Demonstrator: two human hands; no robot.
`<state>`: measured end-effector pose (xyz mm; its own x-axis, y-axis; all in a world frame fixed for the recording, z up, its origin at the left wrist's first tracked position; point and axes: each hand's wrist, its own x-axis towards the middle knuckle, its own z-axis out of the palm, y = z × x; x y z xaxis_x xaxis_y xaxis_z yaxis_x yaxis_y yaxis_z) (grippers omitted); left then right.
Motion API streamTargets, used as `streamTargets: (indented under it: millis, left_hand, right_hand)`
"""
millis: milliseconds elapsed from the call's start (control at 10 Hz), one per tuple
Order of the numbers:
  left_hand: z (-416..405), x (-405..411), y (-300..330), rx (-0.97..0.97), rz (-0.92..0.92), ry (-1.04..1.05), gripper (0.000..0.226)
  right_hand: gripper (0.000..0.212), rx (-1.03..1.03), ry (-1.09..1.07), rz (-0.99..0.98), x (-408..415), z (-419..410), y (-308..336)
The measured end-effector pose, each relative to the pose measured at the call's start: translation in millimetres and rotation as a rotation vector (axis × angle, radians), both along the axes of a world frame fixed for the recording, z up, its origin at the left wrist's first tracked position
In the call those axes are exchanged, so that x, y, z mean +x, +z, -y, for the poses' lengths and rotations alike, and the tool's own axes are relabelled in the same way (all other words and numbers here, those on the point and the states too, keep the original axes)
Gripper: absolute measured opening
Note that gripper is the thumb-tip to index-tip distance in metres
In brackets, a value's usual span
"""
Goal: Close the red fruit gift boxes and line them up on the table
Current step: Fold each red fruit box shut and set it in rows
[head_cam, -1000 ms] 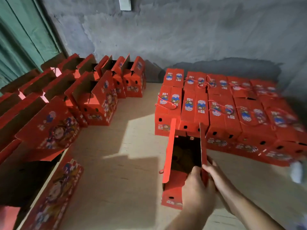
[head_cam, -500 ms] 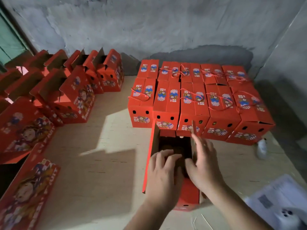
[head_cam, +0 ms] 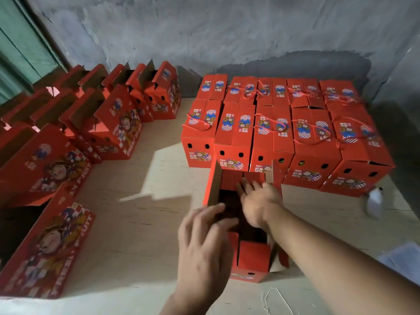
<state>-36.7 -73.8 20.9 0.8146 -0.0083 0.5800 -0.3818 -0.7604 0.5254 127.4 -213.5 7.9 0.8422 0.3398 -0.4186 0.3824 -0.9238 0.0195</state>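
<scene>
An open red gift box (head_cam: 252,258) stands on the wooden table (head_cam: 141,223) just in front of me, its long side flaps upright and its inside dark. My right hand (head_cam: 259,201) lies flat with straight fingers on the far inner flap (head_cam: 231,180), pressing it down. My left hand (head_cam: 204,244) hovers with spread fingers at the box's near left edge, fingertips at the opening. Behind it, several closed red boxes (head_cam: 281,133) with rope handles stand packed in two rows against the wall.
Several open red boxes (head_cam: 113,130) with raised flaps stand in rows at the left. A flat box (head_cam: 47,253) lies at the near left table edge. A white bottle (head_cam: 375,201) stands at the right, papers (head_cam: 402,258) near the right edge. A grey wall closes the back.
My right hand has moved forward onto the far inner flap and pushed it down. My left hand has pulled back from inside the box toward its near left edge.
</scene>
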Motion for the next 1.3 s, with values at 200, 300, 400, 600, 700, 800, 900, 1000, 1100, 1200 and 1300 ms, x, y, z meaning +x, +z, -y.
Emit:
streamTargets:
  millis: [200,300,400,600,700,800,900,1000,1100,1200,1300]
  left_hand:
    - [-11.8,19.8,-9.4,-0.186,-0.461,-0.037,0.055]
    - [-0.5,24.2,-18.8,-0.09,-0.575,0.022,0.072]
    - [11.8,24.8,-27.1,-0.127,-0.606,0.095,0.073]
    - [24.0,27.7,-36.3,-0.142,-0.566,0.089,0.054]
    - [21.0,28.9,-38.8,-0.145,-0.558,0.073,0.055]
    - [22.1,29.1,-38.6,-0.159,-0.549,0.064,0.055]
    - [21.5,28.0,-37.8,-0.248,-0.552,0.075,0.059]
    - [20.3,26.0,-39.2,-0.315,-0.534,0.086,0.057]
    - [21.0,26.0,-40.8,-0.179,-0.523,0.062,0.053]
    - [23.4,28.6,-43.5,0.021,-0.543,0.059,0.058]
    - [27.1,32.6,-40.1,0.127,-0.645,0.108,0.068]
  right_hand:
    - [0.076,-0.03,0.089,-0.002,-1.2,20.7,4.0]
    - [0.046,0.272,0.07,0.243,-8.2,42.3,8.6]
    - [0.038,0.493,0.019,0.41,-31.5,56.3,15.5]
    - [0.058,0.25,0.193,0.312,-107.7,50.3,9.9]
    - [0.08,0.107,0.126,0.179,-104.2,56.2,-4.4]
    - [0.117,0.112,0.008,0.184,-91.1,50.7,-5.6]
    - [0.147,0.149,-0.007,0.253,-68.4,38.4,6.7]
    - [0.152,0.085,0.034,0.136,-47.0,32.8,10.1]
    - [0.147,0.078,0.075,-0.013,-39.9,35.2,-0.4]
    - [0.142,0.056,0.095,-0.076,-38.0,45.3,-8.0]
    - [0.139,0.053,0.1,-0.103,-35.9,50.5,-9.3]
